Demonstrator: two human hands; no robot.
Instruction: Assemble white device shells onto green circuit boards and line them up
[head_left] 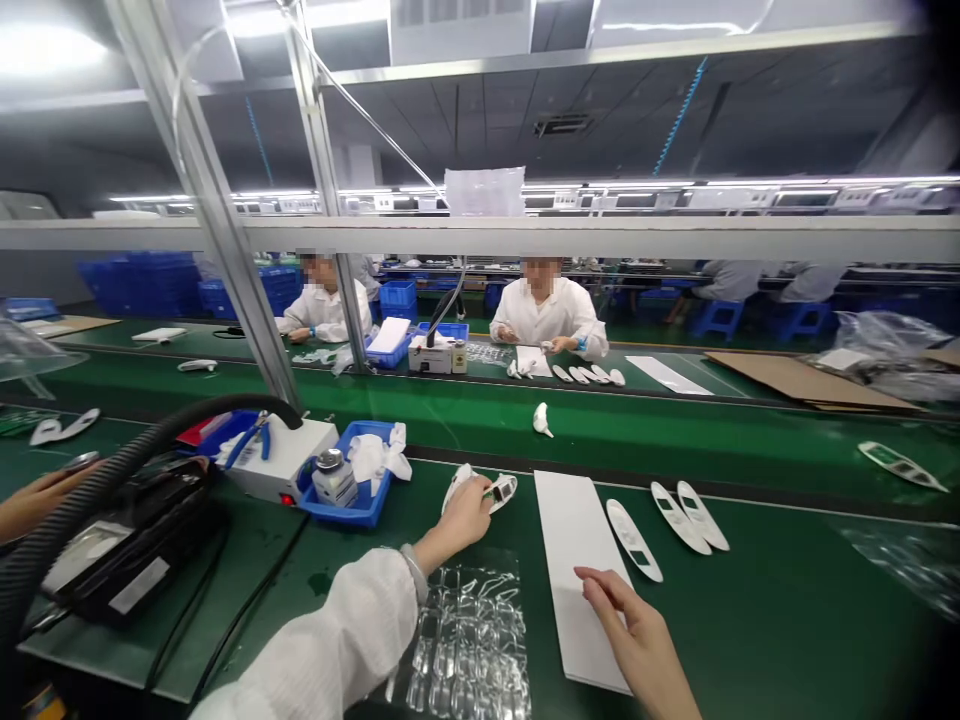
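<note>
Green desk (pixel 772 630), broad. White sheet (pixel 568 515) lengthwise away from the worker. Right hand (pixel 637 635) by its right edge, fingers over it, tips close together, nothing visible between; can't tell if they touch. Left hand (pixel 466 512) is much nearer the white shell (pixel 505 489) on the desk: it lies just right of those curled fingers, long axis running rightward and slightly away. From here I can't tell whether they pinch it.
</note>
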